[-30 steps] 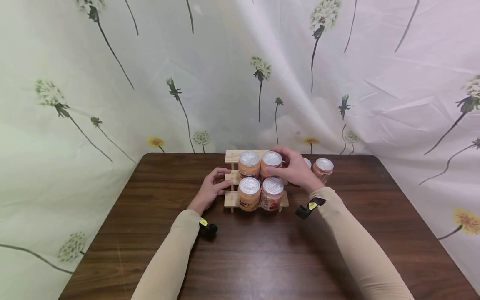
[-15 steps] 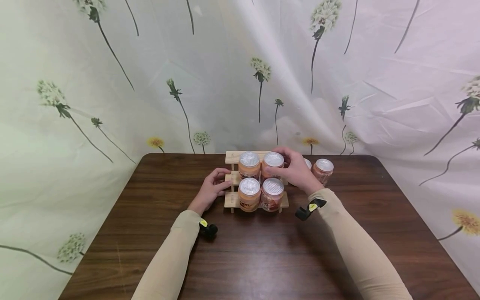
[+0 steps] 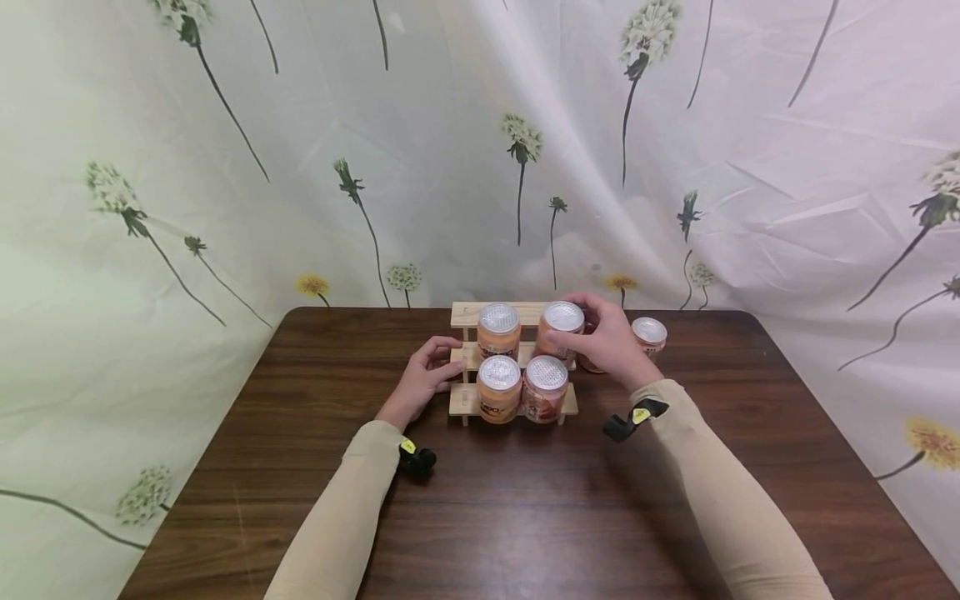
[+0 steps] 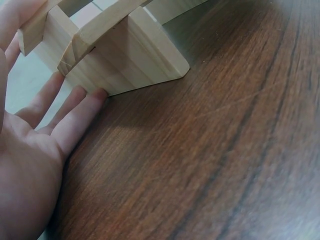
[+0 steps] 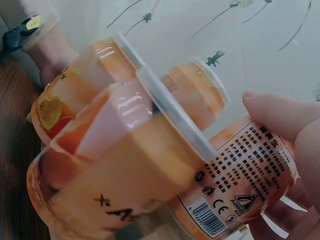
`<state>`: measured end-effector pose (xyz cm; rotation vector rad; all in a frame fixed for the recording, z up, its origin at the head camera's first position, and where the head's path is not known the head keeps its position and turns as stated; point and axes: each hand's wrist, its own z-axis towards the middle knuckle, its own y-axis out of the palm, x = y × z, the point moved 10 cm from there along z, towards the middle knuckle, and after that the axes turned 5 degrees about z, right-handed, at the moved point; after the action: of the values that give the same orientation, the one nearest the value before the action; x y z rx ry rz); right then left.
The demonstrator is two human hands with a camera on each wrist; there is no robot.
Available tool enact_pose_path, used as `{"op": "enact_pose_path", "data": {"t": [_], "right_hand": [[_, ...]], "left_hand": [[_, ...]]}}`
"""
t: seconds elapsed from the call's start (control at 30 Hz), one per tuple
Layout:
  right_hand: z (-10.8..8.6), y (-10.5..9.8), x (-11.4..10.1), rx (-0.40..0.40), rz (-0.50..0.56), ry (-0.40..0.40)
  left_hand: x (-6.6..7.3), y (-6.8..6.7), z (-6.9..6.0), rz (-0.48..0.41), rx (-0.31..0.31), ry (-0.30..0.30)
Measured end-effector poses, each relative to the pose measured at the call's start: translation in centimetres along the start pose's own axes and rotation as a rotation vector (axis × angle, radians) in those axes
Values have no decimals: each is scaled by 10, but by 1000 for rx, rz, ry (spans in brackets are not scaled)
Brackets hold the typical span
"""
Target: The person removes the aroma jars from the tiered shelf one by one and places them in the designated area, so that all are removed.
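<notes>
A stepped wooden rack (image 3: 462,398) stands at the back middle of the table. My left hand (image 3: 417,382) pinches the left end of its middle tier between thumb and finger; other fingertips (image 4: 95,97) touch the rack's side panel in the left wrist view. My right hand (image 3: 609,343) grips an orange can with a pale lid (image 3: 562,318), upright over the right part of the middle tier. Thumb and fingers go round its printed label (image 5: 245,175). Another can (image 3: 498,325) stands left on that tier, and two cans, left (image 3: 498,390) and right (image 3: 545,390), fill the lower tier.
Right of the rack, one more can (image 3: 649,335) stands on the brown table (image 3: 495,517); another (image 3: 590,365) is mostly hidden behind my right hand. A floral curtain (image 3: 450,167) hangs along the table's back edge. The rack's top tier (image 3: 468,313) bears no can.
My right hand has shifted right with the can, opening a gap between it and the left can on the middle tier. My left hand stays at the rack's end.
</notes>
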<state>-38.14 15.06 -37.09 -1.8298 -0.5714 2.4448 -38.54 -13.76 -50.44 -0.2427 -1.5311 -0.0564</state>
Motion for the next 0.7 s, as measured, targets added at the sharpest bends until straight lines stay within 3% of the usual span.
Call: {"op": "enact_pose_path", "data": {"t": [0.57, 0.7], "right_hand": [[-15, -50, -10, 119, 30, -39], [-21, -62, -11, 157, -5, -35]], "left_hand": [[-2, -1, 2, 14, 22, 0], [-1, -1, 1, 9, 25, 4]]}}
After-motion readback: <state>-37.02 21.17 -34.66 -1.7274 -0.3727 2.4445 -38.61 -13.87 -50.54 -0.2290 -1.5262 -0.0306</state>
